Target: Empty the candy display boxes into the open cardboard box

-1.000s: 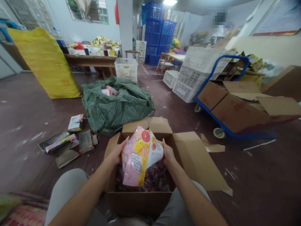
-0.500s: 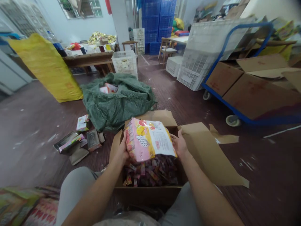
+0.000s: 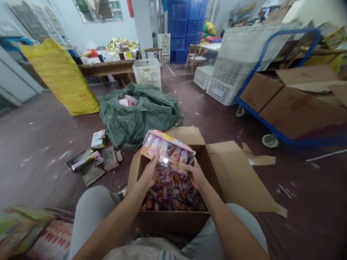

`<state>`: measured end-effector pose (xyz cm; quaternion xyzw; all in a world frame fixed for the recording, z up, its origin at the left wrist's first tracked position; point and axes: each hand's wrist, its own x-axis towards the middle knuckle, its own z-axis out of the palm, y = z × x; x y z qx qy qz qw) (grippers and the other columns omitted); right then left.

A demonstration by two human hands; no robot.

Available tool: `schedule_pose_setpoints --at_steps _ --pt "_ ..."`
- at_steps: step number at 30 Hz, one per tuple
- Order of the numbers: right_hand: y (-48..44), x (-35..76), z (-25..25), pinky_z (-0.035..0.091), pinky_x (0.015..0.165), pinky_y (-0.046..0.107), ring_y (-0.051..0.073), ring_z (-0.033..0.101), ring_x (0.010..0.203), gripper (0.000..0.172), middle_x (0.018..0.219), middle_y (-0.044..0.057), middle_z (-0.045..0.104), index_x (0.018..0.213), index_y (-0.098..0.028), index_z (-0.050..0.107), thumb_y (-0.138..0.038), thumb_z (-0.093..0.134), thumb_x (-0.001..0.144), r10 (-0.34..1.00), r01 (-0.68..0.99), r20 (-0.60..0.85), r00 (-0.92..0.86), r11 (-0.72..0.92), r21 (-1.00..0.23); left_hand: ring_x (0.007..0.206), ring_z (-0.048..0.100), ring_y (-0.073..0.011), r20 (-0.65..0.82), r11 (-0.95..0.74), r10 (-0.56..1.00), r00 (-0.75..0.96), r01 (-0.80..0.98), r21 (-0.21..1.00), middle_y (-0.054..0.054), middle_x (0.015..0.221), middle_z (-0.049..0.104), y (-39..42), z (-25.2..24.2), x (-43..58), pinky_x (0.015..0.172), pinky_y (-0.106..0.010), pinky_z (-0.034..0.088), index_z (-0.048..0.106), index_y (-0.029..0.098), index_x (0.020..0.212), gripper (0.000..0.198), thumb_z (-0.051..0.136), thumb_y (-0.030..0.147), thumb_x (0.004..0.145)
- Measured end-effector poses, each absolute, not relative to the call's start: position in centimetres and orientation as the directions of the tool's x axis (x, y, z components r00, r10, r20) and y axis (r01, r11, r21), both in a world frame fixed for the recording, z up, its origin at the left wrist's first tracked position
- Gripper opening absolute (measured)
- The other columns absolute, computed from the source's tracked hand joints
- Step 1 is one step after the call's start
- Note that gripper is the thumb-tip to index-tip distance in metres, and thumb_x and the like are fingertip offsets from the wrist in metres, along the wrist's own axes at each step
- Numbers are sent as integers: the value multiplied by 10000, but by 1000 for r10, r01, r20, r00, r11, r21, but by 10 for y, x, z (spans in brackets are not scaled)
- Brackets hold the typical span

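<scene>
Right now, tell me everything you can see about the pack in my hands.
The pack is box-shaped, pink with some yellow, with a shiny, clear plastic-looking side showing wrapped pieces inside. It slopes down to the right, held over the open cardboard box. Your left hand touches its near side, left of the middle; your right hand holds the right end. Whether it is sealed, I cannot tell.
</scene>
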<state>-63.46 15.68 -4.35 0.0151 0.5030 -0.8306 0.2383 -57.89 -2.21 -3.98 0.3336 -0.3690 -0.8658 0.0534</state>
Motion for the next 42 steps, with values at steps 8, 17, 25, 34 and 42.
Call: schedule_pose_setpoints --at_steps 8,17,25,34,42 --pt "182 -654 -43 591 874 381 232 670 1000 807 1116 -3 726 1234 -289 615 -229 913 486 -482 412 -224 -847 -328 -850 925 674 -225 -547 -707 -368 -752 -157 690 -96 1019 717 -48 -13 -574 835 -352 556 664 218 1176 619 301 687 999" --pt "182 -646 -38 521 1063 436 283 589 1253 900 1364 9 648 1405 -329 552 -257 875 567 -528 332 -146 -836 -276 -902 817 666 -205 -559 -604 -424 -713 -237 761 -54 1001 717 -73 -15 -554 700 -303 525 634 292 1326 561 360 658 1000" --pt "186 -648 -34 364 1226 479 293 516 1384 925 1484 21 571 1500 -318 466 -393 875 674 -501 153 -58 -864 -152 -977 995 700 -314 -647 -654 -55 -761 -462 599 -138 1130 740 -83 -45 -521 848 -457 557 588 212 1419 784 354 774 925" --pt "195 -660 -57 301 1241 531 317 399 1469 1048 1608 91 404 1545 -333 346 -675 801 665 -421 205 -188 -887 6 -979 932 713 -340 -578 -881 -58 -814 -231 413 -136 926 754 -91 -35 -499 830 -481 562 675 135 1153 514 554 492 803" --pt "198 -660 -58 511 1028 400 299 505 1375 1007 1500 117 532 1461 -321 440 -753 762 609 -362 230 -229 -903 40 -972 991 677 -301 -525 -618 -786 -326 396 679 -106 1163 696 -191 29 -433 785 -460 598 563 261 1363 637 448 635 860"
